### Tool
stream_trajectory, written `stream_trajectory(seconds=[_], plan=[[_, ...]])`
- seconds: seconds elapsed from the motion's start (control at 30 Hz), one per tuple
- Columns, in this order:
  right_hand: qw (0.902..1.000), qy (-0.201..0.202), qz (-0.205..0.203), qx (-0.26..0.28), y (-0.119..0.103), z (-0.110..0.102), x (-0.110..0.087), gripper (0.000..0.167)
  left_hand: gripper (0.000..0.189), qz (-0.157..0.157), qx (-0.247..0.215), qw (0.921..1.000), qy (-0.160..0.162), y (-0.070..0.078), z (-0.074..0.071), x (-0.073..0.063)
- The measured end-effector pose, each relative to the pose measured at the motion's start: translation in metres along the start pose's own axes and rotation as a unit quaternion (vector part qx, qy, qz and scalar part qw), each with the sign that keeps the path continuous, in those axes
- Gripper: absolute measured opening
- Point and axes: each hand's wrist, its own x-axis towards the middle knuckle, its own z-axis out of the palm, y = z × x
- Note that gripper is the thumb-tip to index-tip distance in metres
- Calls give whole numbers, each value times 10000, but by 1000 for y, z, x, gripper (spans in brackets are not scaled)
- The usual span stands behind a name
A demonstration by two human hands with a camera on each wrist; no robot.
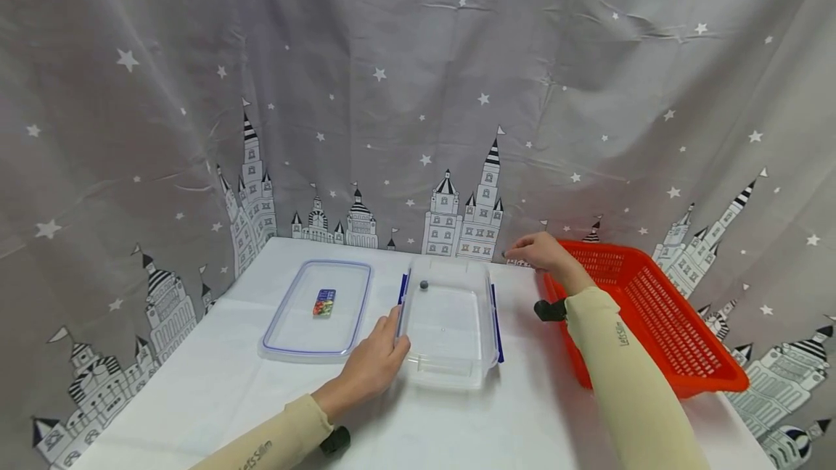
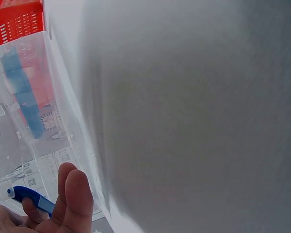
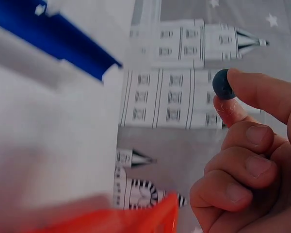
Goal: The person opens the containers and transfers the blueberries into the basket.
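A clear plastic food container [image 1: 451,365] stands without its lid on the table, its blue side latches hanging open. My left hand [image 1: 376,359] holds the container's left wall; in the left wrist view its fingers are beside a blue latch [image 2: 33,198]. One small dark blueberry [image 1: 424,285] lies inside, near the far left corner. My right hand [image 1: 545,256] is raised between the container and the red basket [image 1: 666,310]. Between thumb and index finger it pinches another blueberry [image 3: 223,84], with the other fingers curled in.
A clear lid [image 1: 294,318] with a blue seal and a fruit-pictured label lies flat left of the container. The basket's low perforated walls stand at the table's right edge. Behind the white table [image 1: 215,383] hangs a grey curtain [image 1: 418,56] printed with castles and stars.
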Motion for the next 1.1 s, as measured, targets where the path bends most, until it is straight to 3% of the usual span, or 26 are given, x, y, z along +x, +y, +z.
stream_trajectory(seconds=[0.33,0.73,1.1], plan=[[9997,45,154,181,35,-33,-17,40,62,-4,46,10000,35,0,-1,-1],[9991,223,365,-66,81,-63,-33,48,63,60,56,10000,24,1,-1,-1],[9951,163,940,259,119,-72,-51,32,63,26,-25,10000,-12,0,0,0]])
